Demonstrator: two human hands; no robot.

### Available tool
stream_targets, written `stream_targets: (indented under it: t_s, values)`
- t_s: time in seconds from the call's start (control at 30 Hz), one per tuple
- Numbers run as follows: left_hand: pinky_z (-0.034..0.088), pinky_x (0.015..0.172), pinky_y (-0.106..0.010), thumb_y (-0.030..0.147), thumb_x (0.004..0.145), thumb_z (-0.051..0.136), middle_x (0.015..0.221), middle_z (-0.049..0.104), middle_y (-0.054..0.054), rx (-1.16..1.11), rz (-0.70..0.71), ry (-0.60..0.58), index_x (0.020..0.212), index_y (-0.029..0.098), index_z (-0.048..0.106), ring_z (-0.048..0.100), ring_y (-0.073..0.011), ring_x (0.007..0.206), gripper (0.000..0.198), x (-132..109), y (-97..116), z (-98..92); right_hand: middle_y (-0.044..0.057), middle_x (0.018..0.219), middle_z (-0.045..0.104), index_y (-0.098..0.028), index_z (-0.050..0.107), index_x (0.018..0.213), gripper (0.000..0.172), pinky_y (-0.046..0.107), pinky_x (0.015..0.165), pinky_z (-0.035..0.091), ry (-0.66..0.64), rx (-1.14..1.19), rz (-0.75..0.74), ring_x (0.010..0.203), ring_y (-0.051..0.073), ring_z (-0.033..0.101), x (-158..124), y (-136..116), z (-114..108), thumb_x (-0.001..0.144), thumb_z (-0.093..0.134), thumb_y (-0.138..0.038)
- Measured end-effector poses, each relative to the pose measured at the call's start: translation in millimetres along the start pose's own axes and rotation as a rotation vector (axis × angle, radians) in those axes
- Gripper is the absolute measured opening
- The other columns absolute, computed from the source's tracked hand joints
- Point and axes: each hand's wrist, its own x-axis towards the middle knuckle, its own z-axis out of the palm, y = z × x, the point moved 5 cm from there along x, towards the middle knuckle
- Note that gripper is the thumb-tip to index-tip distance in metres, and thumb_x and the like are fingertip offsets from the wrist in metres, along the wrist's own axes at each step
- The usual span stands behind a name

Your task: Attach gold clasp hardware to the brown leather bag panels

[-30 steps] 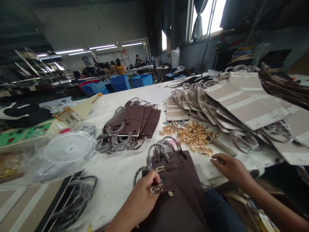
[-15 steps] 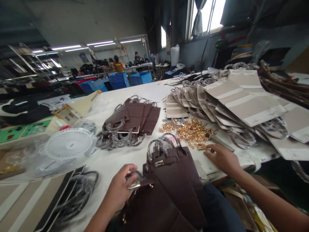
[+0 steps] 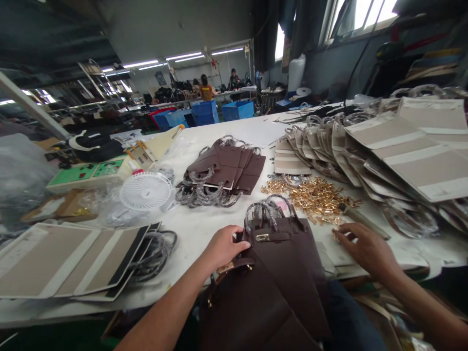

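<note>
In the head view, the brown bag (image 3: pixel 288 273) at the surface's (image 3: pixel 201 225) near edge is pinched at its corner by the left hand's (image 3: pixel 224 247) fingers, a gold piece (image 3: pixel 335 235) is pinched right of it by the right hand's (image 3: pixel 367 243), and yellow bits (image 3: pixel 82 211) are held in a cardboard box (image 3: pixel 69 203) to its left.

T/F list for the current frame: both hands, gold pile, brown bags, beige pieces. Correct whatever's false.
1. The right hand is on the near side of the gold-coloured pile, with a small gold-coloured piece at its fingertips. True.
2. The gold-coloured pile sits inside a blue bin. False: it lies on the white table.
3. The left hand is at the upper edge of the bags nearest the person. True.
4. Beige pieces with white strips lie on both sides of the table. True.
5. The bags nearest the person are white. False: they are dark brown.
</note>
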Motion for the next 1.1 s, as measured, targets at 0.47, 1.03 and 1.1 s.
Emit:
stream_targets:
  t_s: [0.47,1.03,1.1]
  values:
    - [0.045,0.078,-0.032,0.026,0.073,0.076,0.092,0.065,-0.002,-0.113,0.004,0.003,0.078,0.019,0.068,0.06,-0.0211,0.085,0.013,-3,-3,2.8,0.004,0.081,0.073,-0.022,0.074,0.099,0.043,0.033,0.071,0.055,-0.168,0.772,0.202,0.078,0.023,0.069,-20,-102,-15,0.07,0.082,-0.053]
    - [0.043,0.071,-0.029,0.028,0.073,0.074,0.083,0.065,-0.001,-0.161,0.016,-0.012,0.082,0.02,0.068,0.059,-0.0201,0.079,0.014,1,-2,20.9,0.005,0.094,0.078,-0.023,0.076,0.115,0.036,0.035,0.079,0.057,-0.232,0.74,-0.07,0.084,0.024,0.073,-54,-201,89,0.088,0.071,-0.046]
    - [0.042,0.068,-0.027,0.025,0.071,0.076,0.077,0.064,0.002,-0.198,0.02,-0.031,0.077,0.019,0.066,0.058,-0.0179,0.075,0.013,2,-2,22.3,0.006,0.098,0.078,-0.023,0.078,0.116,0.036,0.036,0.083,0.058,-0.21,0.732,-0.1,0.088,0.025,0.073,-53,-201,88,0.089,0.071,-0.046]
